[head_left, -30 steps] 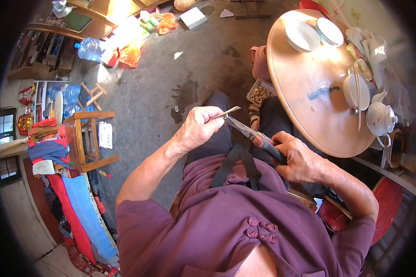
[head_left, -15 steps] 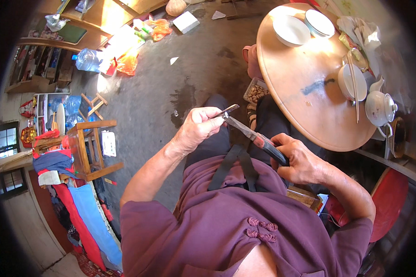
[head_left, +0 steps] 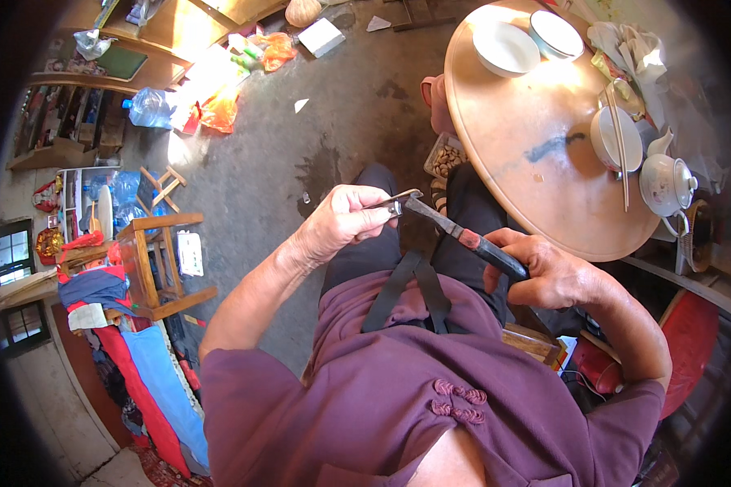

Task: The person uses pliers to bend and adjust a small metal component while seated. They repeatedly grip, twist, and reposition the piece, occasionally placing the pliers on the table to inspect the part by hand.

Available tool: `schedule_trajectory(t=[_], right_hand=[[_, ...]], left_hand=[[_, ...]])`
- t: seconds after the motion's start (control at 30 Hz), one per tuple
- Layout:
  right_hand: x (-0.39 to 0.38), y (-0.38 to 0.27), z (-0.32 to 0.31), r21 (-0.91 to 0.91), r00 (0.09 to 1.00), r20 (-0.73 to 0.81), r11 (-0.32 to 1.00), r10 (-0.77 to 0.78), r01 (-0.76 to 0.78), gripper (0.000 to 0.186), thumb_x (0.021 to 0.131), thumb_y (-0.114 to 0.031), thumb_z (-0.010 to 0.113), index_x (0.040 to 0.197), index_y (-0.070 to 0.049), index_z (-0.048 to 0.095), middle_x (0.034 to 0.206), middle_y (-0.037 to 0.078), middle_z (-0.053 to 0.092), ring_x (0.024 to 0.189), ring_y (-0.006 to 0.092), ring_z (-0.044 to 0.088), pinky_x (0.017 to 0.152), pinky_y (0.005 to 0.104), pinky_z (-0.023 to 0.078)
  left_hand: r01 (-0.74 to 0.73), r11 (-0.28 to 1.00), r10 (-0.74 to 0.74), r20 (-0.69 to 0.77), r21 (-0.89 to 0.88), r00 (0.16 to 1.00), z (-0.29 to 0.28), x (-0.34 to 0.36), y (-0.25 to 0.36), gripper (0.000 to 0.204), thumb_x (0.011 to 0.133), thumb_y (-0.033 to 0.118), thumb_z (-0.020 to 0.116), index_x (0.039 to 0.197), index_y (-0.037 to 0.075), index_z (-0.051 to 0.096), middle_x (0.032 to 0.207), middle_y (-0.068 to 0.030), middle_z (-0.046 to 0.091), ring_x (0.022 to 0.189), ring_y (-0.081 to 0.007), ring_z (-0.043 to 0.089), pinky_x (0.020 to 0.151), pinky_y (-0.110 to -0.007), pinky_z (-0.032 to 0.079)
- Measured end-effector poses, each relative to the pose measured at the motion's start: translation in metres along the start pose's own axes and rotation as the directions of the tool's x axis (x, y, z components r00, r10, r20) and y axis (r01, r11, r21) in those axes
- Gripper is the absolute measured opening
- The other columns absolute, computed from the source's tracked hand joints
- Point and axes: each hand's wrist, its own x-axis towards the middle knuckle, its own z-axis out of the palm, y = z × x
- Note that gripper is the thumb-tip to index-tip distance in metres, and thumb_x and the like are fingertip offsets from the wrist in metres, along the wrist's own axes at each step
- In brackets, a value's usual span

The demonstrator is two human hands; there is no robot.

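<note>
My left hand (head_left: 351, 214) pinches a small metal piece with a thin strip (head_left: 395, 207), like a nail clipper, above my lap. My right hand (head_left: 536, 274) is wrapped round the black-and-red handle of a long tool (head_left: 471, 241) with a grey metal shaft, perhaps pliers or scissors. The tool's tip is at the small piece, just right of my left fingertips; whether they touch is too small to tell. Both hands are above my dark trouser legs, left of the round wooden table.
The table (head_left: 520, 138) at right holds bowls (head_left: 503, 47), chopsticks (head_left: 621, 154) and a white teapot (head_left: 666, 187). Below its edge is a box of nuts (head_left: 447, 158). At left stand a wooden stool (head_left: 170, 302), piled cloth (head_left: 166, 390) and water jugs (head_left: 150, 105) near orange bags (head_left: 219, 109).
My right hand has moved to the right with the tool, whose shaft shifted with it. The small piece in my left hand has turned slightly. The view has shifted a little.
</note>
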Motion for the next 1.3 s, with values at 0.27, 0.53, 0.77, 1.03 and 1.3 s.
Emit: schedule_trajectory(t=[0.27, 0.53, 0.77, 1.03, 1.3], right_hand=[[0.005, -0.007, 0.006, -0.051, 0.998, 0.019, 0.997, -0.054, 0.055, 0.022, 0.066, -0.008, 0.058, 0.085, -0.002, 0.067, 0.118, 0.018, 0.054, 0.108, 0.0311, 0.054, 0.092, 0.0370, 0.044], [0.009, -0.017, 0.009, -0.078, 1.000, -0.006, 0.997, -0.005, 0.004, 0.016, 0.070, -0.009, 0.059, 0.082, -0.001, 0.066, 0.103, 0.019, 0.058, 0.099, 0.0319, 0.058, 0.087, 0.0377, 0.047], [0.010, -0.014, 0.011, -0.112, 0.999, -0.032, 0.993, -0.027, 0.023, 0.014, 0.070, -0.007, 0.059, 0.080, 0.000, 0.065, 0.101, 0.020, 0.057, 0.096, 0.0323, 0.058, 0.084, 0.0381, 0.048], [0.011, -0.008, 0.010, -0.096, 0.994, -0.100, 0.994, 0.042, -0.052, 0.015, 0.072, -0.010, 0.060, 0.078, 0.003, 0.064, 0.099, 0.021, 0.056, 0.094, 0.0318, 0.059, 0.082, 0.0386, 0.048], [-0.010, 0.012, 0.000, -0.103, 0.955, -0.256, 0.978, 0.152, -0.183, 0.009, 0.069, -0.006, 0.058, 0.074, 0.001, 0.060, 0.101, 0.017, 0.057, 0.089, 0.0290, 0.058, 0.080, 0.0373, 0.048]], left_hand=[[0.002, 0.998, -0.001, 0.010, -0.062, 1.000, -0.003, -0.006, 0.002, 0.018, 0.089, 0.019, 0.061, 0.081, 0.003, 0.064, 0.057, 0.0077, 0.043, 0.049, -0.0010, 0.032, 0.046, -0.019, 0.023], [0.014, 0.999, -0.011, -0.066, 0.048, 0.998, 0.001, -0.007, 0.002, 0.016, 0.087, 0.014, 0.060, 0.078, 0.002, 0.064, 0.058, 0.0072, 0.044, 0.052, -0.0014, 0.036, 0.047, -0.020, 0.026], [0.024, 0.997, -0.018, -0.079, 0.077, 0.997, 0.002, -0.004, -0.001, 0.019, 0.089, 0.020, 0.063, 0.087, 0.001, 0.063, 0.063, 0.0069, 0.046, 0.054, -0.0016, 0.035, 0.049, -0.020, 0.025], [0.005, 0.992, 0.002, -0.061, 0.122, 0.998, 0.002, 0.014, 0.004, 0.018, 0.088, 0.021, 0.063, 0.082, 0.004, 0.063, 0.060, 0.0070, 0.044, 0.053, -0.0020, 0.035, 0.048, -0.020, 0.025], [0.025, 0.975, -0.047, 0.095, 0.220, 0.994, 0.015, 0.065, 0.023, 0.018, 0.088, 0.020, 0.061, 0.083, 0.004, 0.064, 0.059, 0.0060, 0.046, 0.052, -0.0025, 0.037, 0.046, -0.019, 0.026]])
